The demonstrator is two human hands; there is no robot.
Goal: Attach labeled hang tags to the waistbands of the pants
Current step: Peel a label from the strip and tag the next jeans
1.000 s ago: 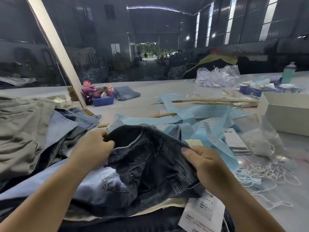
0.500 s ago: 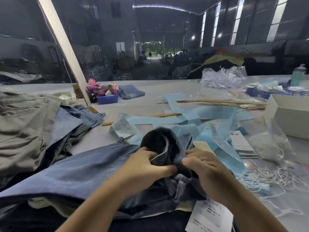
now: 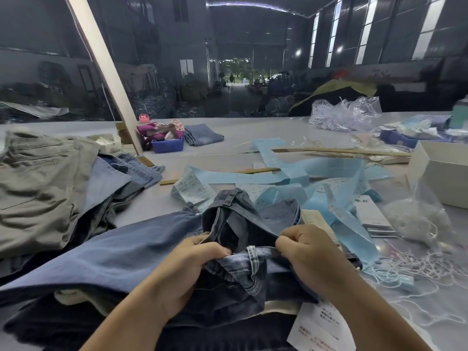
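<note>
Now waistband [image 3: 253,252] between curled fingers [image 3: 217,249].

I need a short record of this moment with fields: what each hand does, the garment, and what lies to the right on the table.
left hand: grips the waistband of the dark jeans
right hand: grips the same waistband, beside a belt loop
waistband: held open
right of jeans: blue label strips, white strings, white box

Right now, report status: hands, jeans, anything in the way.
Left hand and right hand both gripping jeans waistband. No tag attached. Blue paper strips lie behind.
</note>
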